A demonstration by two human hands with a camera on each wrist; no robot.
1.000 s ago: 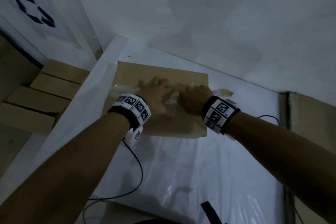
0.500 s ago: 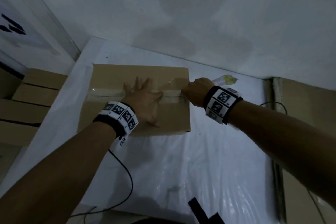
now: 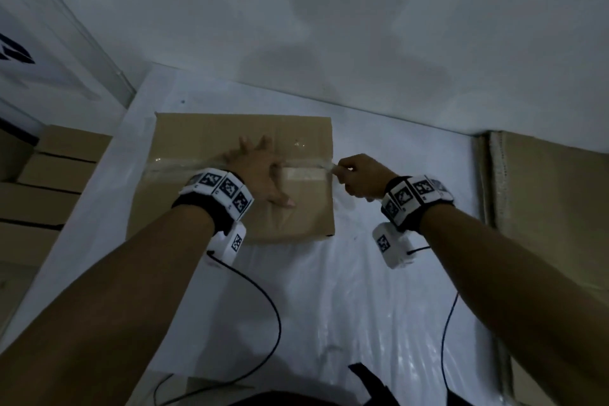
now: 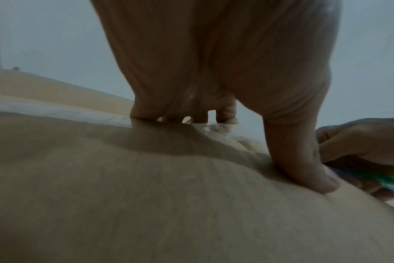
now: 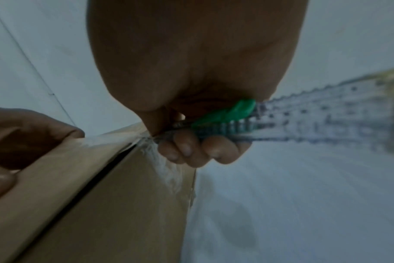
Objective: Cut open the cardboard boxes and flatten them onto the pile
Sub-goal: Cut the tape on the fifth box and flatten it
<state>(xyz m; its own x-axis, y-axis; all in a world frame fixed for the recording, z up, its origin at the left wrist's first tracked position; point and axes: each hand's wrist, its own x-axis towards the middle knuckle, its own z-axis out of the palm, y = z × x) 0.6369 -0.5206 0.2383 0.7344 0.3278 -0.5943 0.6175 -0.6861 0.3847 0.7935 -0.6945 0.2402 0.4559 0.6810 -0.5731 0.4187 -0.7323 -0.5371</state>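
Brown cardboard box (image 3: 230, 142), plain, with a clear glossy tape strip (image 3: 184, 165) across its top. Knife (image 5: 281, 117): translucent clear handle, green slider. White glossy plastic sheet (image 3: 329, 290) over the table. Wristbands (image 3: 219, 189) black with white blocks carrying black-and-white square markers. Black cables (image 3: 263, 306). More brown cardboard (image 3: 543, 208) at the table's right edge, brown boxes (image 3: 49, 175) off the left edge. Grey-white wall (image 3: 362, 26).

Matt cardboard box (image 3: 204, 142), glossy clear tape (image 3: 171, 165), shiny plastic sheet (image 3: 329, 300)
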